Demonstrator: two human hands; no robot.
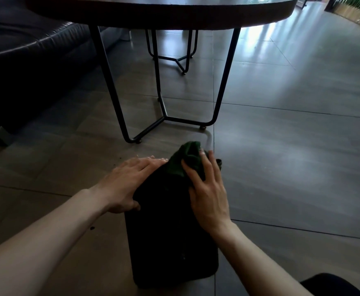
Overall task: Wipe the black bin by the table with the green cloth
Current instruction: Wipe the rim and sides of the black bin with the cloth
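Your left hand (pixel 130 182) lies flat, fingers spread, steadying the black bin (pixel 170 231) at lower centre, while your right hand (pixel 206 189) presses the bunched green cloth (pixel 185 159) to its far end.

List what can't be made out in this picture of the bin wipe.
- Black bin, head view: too dark to show dirt or detail; its far end is hidden by the green cloth and both hands.
- Table: top cut off by the upper edge.
- Right hand: palm side hidden.
- Left hand: underside hidden.
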